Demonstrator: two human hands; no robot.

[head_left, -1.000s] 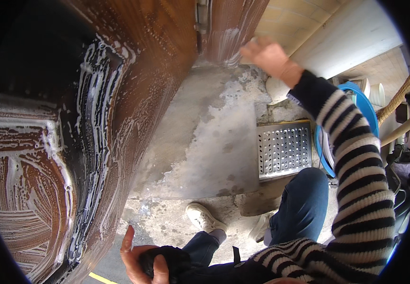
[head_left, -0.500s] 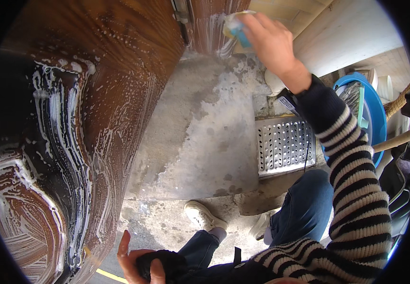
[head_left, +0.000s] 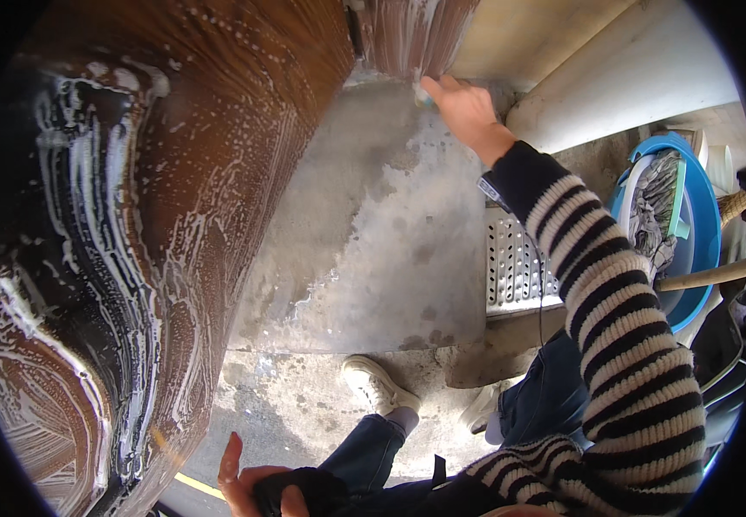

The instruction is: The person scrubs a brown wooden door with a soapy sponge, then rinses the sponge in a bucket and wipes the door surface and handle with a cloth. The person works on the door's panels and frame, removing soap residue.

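Note:
A small sponge (head_left: 424,95), pale with a touch of blue-green, is mostly covered by my right hand (head_left: 466,110), whose fingers close on it. My right arm reaches far forward, so that the sponge is at the foot of the soapy brown door frame (head_left: 407,39). White foam streaks the brown wooden door (head_left: 243,112) on the left. Low in the view, my left hand (head_left: 252,487) has its fingers apart beside the door's near edge. Black material at its wrist hides part of the palm, and no held thing shows in it.
A perforated metal plate (head_left: 511,267) lies right of the concrete slab (head_left: 390,250). Beyond my right arm stands a blue basin (head_left: 707,233) with a grey cloth (head_left: 653,207). A wooden handle (head_left: 705,276) crosses it. A pale rounded column (head_left: 631,69) rises at the far right.
My right hand has moved down the door frame with the sponge, toward the floor. My left hand stays low, nearly in place. The view has shifted slightly.

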